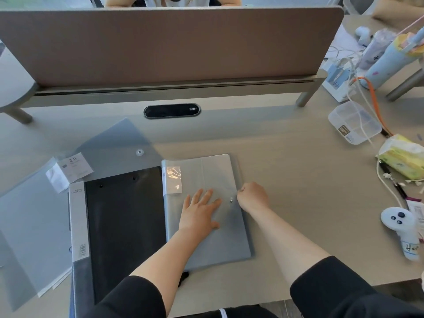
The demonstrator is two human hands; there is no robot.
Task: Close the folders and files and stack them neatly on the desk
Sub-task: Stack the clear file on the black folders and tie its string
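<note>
our left hand (202, 211) lies flat, fingers spread, pressing on the grey file (206, 203) in the middle of the desk (298, 180). our right hand (253, 196) is curled, pinching the file's right edge. a black folder (124, 226) lies open just left, touching it.

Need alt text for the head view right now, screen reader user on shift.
A person's left hand presses flat on a grey translucent folder on the desk, while the right hand pinches its right edge by the snap. An open black folder lies beside it, with more translucent files further left.
</note>
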